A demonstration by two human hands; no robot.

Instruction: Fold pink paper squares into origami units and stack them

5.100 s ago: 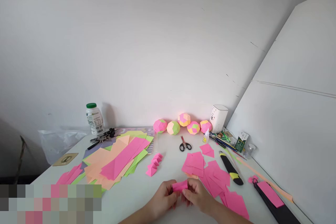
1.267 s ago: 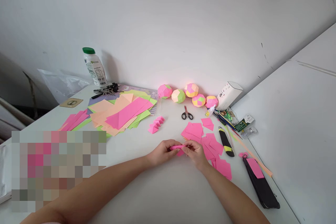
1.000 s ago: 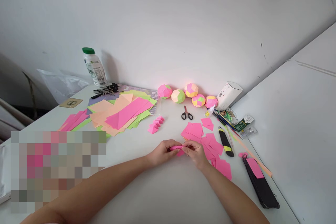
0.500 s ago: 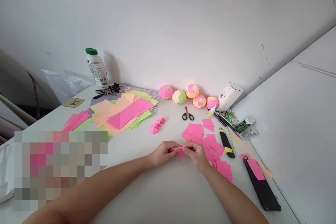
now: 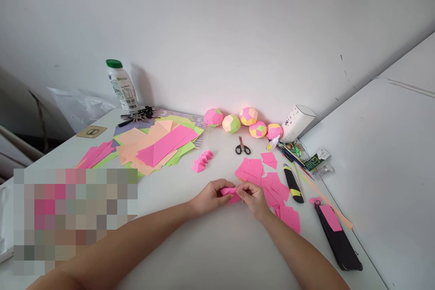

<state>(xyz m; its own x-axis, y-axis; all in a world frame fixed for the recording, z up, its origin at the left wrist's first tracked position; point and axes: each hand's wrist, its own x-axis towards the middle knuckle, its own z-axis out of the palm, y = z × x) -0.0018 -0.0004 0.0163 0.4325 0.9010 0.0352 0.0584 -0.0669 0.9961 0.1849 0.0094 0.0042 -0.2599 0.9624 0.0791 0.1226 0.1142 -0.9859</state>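
Between my two hands is a small folded piece of pink paper (image 5: 229,191). My left hand (image 5: 213,196) pinches its left end, fingers above and thumb below. At the right end, my right hand (image 5: 252,196) grips it between thumb and fingertips. Part of the paper is hidden by the fingers. Loose pink paper pieces (image 5: 249,169) lie just beyond and to the right of my right hand. Up and left of the hands stands a row of folded pink paper units (image 5: 202,161), nested together. Scissors (image 5: 242,146) with dark handles rest farther back.
Several paper balls (image 5: 231,124) line the wall. A heap of coloured sheets (image 5: 163,145), keys (image 5: 136,115) and a green-capped bottle (image 5: 121,85) are at left. A utility knife (image 5: 293,184), a black pouch (image 5: 338,238) and a white box (image 5: 298,123) are at right.
The pink paper has turned from a thin edge to show a broader face between my fingers. Both hands stay in nearly the same place; the view has shifted slightly.
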